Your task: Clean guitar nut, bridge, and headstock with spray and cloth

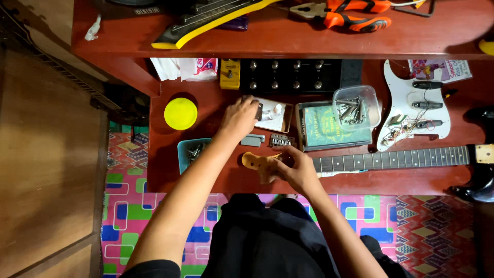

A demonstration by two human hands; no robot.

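Note:
My right hand (294,170) grips the pale wooden headstock (256,162) of a guitar neck (391,158) that lies across the red table, its fretboard running to the right. My left hand (239,117) reaches forward over a small open cardboard box (275,119) of small parts, its fingers curled on a dark part at the box's left edge. A grey metal block (252,139) and a guitar bridge piece (280,140) lie between the two hands.
A yellow round lid (180,113), a teal tray of hardware (188,152), a green book (329,128) under a clear tub of metal parts (356,105), a white pickguard (414,105), a black pedal unit (288,74), a yellow pedal (230,73). Orange pliers (355,15) lie on the upper shelf.

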